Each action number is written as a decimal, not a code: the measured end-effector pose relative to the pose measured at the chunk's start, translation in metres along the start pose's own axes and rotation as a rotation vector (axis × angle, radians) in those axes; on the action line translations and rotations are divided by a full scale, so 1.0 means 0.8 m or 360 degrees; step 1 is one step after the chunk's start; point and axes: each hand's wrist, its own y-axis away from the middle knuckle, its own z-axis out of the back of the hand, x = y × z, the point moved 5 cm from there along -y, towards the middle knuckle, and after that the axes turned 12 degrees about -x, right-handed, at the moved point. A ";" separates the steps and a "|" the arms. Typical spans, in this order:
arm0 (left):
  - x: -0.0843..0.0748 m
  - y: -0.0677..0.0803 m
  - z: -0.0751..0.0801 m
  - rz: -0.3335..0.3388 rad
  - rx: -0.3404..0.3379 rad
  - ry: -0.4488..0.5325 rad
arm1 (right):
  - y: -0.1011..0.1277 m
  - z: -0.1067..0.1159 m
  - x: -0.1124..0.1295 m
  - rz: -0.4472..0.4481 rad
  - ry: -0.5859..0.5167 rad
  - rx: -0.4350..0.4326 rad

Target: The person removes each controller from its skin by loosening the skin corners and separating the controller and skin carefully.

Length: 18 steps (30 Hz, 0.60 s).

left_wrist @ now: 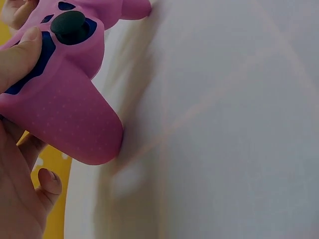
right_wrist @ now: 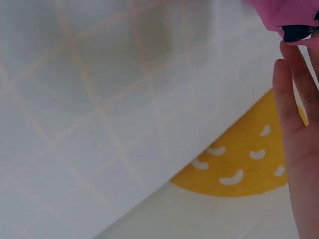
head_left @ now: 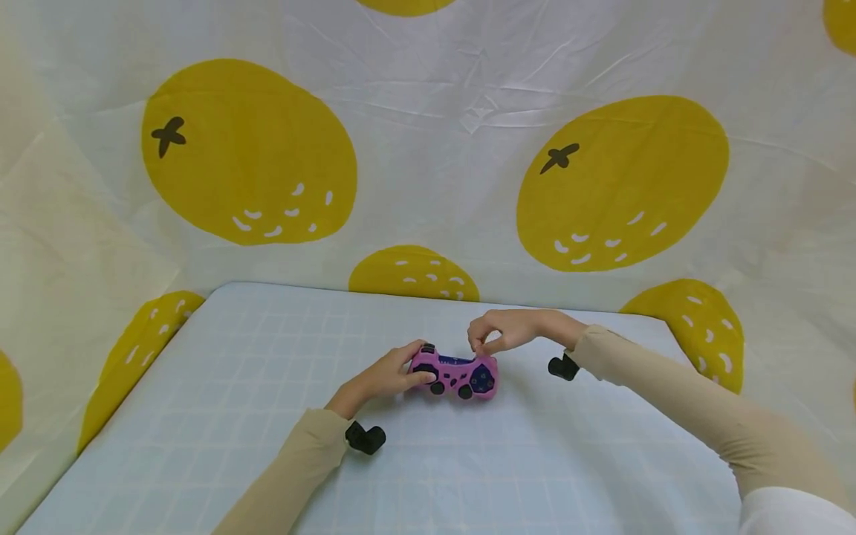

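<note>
A pink game controller [head_left: 449,377] with dark blue button areas and black thumbsticks is held just above the table, in what looks like a soft pink cover. My left hand [head_left: 388,374] grips its left side, thumb on top over the left pad and fingers beneath; in the left wrist view the thumb [left_wrist: 30,55] lies beside a thumbstick. At the far right edge of the controller, my right hand [head_left: 506,330] pinches the rim of the pink cover [right_wrist: 273,14]. The right wrist view shows its fingers at that stretched edge, the fingertips partly cut off.
A table [head_left: 568,453] with a pale blue checked cloth lies under both hands. Behind it hangs a white curtain [head_left: 428,178] printed with big yellow fruit. Each wrist carries a small black camera mount [head_left: 365,438].
</note>
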 end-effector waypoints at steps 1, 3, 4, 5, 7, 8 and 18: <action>0.000 0.000 0.000 0.0004 0.0004 0.0003 | 0.000 -0.001 -0.002 0.0005 -0.0094 -0.0015; 0.000 0.001 0.000 0.0003 0.0007 0.0003 | 0.001 -0.004 -0.004 0.0025 -0.0280 -0.0042; 0.000 0.001 0.000 0.0003 0.0008 0.0003 | 0.001 -0.006 -0.006 0.0031 -0.0369 -0.0053; 0.000 0.001 0.000 -0.0002 0.0008 0.0003 | 0.002 -0.007 -0.007 0.0040 -0.0456 -0.0063; 0.000 0.001 0.000 -0.0004 0.0012 0.0006 | 0.002 -0.011 -0.009 0.0064 -0.0594 -0.0074; 0.000 0.002 0.000 -0.0002 0.0015 0.0008 | 0.002 -0.013 -0.010 0.0071 -0.0647 -0.0079; 0.004 0.000 -0.001 -0.0014 0.0036 0.0025 | -0.002 -0.020 -0.015 0.0134 -0.0828 -0.0140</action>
